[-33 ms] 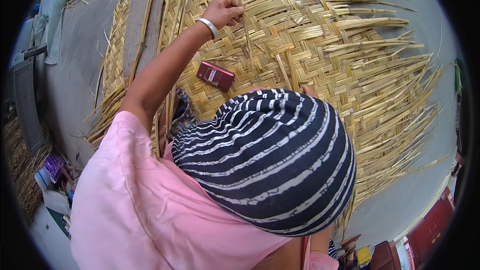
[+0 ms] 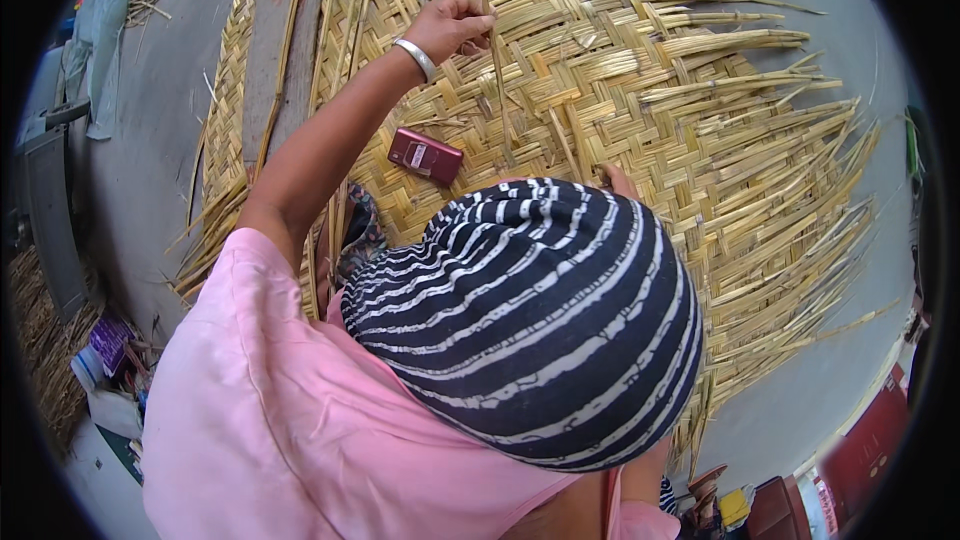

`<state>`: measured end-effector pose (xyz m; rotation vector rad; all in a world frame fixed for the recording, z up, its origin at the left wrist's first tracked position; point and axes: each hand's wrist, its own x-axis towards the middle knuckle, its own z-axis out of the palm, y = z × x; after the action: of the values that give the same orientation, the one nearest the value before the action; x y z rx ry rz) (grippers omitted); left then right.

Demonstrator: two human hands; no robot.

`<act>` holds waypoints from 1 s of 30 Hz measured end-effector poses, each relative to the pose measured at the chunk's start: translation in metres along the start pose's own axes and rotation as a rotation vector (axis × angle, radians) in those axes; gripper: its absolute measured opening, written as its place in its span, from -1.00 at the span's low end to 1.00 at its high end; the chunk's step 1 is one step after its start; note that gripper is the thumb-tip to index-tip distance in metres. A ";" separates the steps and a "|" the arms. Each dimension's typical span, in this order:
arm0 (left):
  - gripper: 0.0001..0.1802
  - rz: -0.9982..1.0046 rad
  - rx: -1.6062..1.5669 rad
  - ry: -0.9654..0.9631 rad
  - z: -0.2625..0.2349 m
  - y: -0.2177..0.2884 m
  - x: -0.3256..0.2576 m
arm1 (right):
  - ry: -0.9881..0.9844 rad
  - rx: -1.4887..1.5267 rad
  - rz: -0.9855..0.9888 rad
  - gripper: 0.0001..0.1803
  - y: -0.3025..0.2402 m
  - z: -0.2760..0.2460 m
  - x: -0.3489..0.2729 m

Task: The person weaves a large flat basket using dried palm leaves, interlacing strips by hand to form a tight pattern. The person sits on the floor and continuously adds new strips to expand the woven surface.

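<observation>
Head cam: the left hand (image 2: 452,26) has its grip pinched on a thin strip (image 2: 500,85) running over the mat (image 2: 650,140), which is spread on the floor (image 2: 160,120). Right hand (image 2: 617,181) is at the mat too, but the striped headwear (image 2: 540,330) hides most of it, so can't tell what its grip is doing. Progress-wise, I'd say the middle's largely woven, but the loose ends (image 2: 775,135) on the right stick out unfinished, so probably edge work left. Phone (image 2: 426,155) is just lying on the woven part.
</observation>
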<state>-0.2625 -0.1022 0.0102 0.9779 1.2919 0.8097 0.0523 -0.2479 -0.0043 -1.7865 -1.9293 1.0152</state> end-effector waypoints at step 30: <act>-0.87 0.082 0.425 -0.929 0.253 0.029 -0.010 | 0.492 1.135 0.313 -0.77 0.028 -0.134 -0.014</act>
<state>-0.0115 -0.1330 0.0435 1.5091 0.6038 0.0627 0.1634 -0.2253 0.0733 -1.4062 -0.5322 1.2317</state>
